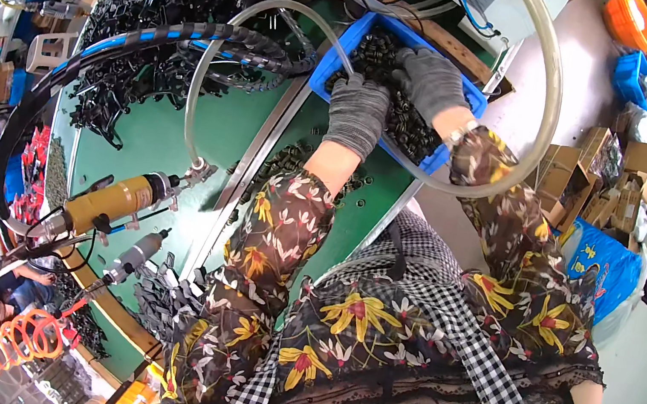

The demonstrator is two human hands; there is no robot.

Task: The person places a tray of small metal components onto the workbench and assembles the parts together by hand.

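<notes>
A blue plastic bin (329,62) holds a heap of small black ring-shaped parts (380,49). Both of my hands wear grey knit gloves and are down among these parts. My left hand (358,113) is at the bin's near side, its fingers curled in. What they close on, if anything, is hidden. Over the right half of the heap, my right hand (429,82) bends its fingers down into the parts, and its fingertips are hidden. A clear hose (280,4) runs across the bin and passes behind my left hand, so I cannot tell whether they touch.
Loose black rings (287,163) lie on the green tabletop (160,121). A large pile of black metal parts (143,23) covers the far left. A yellow cylindrical tool (108,205) hangs at the left, beside an orange coiled hose (12,346). Cardboard boxes (561,179) stand at the right.
</notes>
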